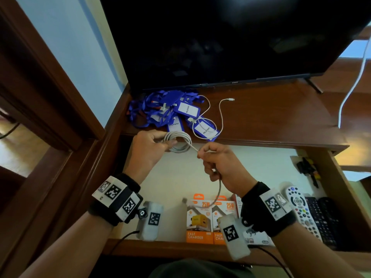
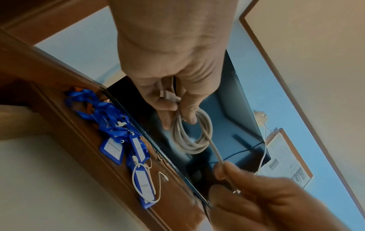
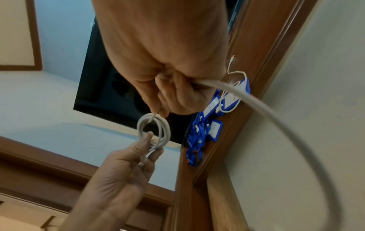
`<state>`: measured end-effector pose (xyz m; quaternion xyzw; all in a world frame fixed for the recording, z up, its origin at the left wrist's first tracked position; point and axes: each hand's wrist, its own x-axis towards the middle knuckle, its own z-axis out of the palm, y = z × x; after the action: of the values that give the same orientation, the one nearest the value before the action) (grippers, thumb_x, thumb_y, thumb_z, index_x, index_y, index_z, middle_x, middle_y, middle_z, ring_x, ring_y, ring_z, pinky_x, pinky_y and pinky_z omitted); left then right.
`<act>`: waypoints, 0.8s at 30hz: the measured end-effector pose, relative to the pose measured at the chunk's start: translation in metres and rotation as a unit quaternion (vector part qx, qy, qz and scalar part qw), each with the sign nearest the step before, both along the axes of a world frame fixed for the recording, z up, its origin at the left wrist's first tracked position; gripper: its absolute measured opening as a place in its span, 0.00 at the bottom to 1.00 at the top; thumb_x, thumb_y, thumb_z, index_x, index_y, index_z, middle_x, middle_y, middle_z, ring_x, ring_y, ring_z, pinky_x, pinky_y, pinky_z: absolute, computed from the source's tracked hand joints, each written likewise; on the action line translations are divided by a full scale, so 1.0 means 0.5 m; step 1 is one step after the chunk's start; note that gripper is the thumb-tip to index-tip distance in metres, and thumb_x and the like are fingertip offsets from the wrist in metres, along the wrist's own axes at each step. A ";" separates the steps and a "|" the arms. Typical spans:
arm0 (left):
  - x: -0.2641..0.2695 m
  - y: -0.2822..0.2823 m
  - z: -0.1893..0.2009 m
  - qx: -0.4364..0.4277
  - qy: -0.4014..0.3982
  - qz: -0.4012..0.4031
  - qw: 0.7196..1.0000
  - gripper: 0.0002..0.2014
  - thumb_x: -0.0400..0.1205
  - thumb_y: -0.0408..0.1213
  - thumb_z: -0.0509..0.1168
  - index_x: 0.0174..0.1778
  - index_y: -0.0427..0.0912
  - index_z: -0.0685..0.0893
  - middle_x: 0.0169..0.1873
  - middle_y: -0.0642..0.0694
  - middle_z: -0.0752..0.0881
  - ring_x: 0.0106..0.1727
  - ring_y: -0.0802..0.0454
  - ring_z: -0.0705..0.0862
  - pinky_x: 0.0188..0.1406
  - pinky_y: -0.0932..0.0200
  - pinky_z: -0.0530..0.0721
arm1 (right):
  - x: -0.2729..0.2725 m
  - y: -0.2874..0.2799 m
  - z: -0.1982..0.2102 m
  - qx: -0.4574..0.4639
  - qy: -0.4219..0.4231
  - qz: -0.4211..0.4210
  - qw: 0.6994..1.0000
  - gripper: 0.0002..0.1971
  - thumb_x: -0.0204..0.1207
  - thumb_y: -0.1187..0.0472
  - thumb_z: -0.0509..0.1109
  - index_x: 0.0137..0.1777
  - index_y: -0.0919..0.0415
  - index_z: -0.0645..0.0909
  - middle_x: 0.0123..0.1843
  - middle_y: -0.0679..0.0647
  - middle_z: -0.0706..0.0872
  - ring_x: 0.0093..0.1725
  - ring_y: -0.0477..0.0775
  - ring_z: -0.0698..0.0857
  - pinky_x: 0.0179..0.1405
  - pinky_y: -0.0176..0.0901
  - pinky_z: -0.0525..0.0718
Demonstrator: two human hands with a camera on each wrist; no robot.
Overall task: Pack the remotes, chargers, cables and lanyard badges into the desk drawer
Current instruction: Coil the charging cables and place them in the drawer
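We hold the grey-white round cable [image 1: 177,141] above the open wooden desk drawer [image 1: 339,189], just in front of the desk edge. Our left hand [image 1: 147,146] has fingers and thumb curled round the coil's left side, loops hanging in a ring approx. upright. From the coil a short taut stretch runs right and slightly toward us into our right hand [image 1: 219,162], thumb and forefinger pinching it, other fingers curled round it; the loose tail drops from that fist toward the orange-and-white charger boxes [image 1: 210,221] in the drawer. Right hand is nearer the free end, so it prob. leads the next wrap over the coil. Blue lanyard badges [image 1: 170,112] and a thin white cable [image 1: 220,115] lie on the desktop.
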<state>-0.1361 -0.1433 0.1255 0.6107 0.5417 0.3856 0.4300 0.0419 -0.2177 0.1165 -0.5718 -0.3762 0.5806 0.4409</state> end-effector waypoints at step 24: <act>0.062 -0.062 -0.018 -0.236 -0.158 0.048 0.958 0.08 0.77 0.36 0.73 0.42 0.34 0.87 0.35 0.42 0.90 0.28 0.52 0.89 0.37 0.59 0.84 | -0.042 0.022 -0.036 0.035 0.054 -0.124 0.990 0.10 0.78 0.65 0.69 0.55 0.72 0.80 0.37 0.63 0.88 0.35 0.57 0.88 0.33 0.41 0.85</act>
<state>-0.1051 -0.1744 0.1163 0.3961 0.5715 0.3583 0.6230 0.0208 -0.2067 0.0985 -0.5659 -0.2985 0.5381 0.5488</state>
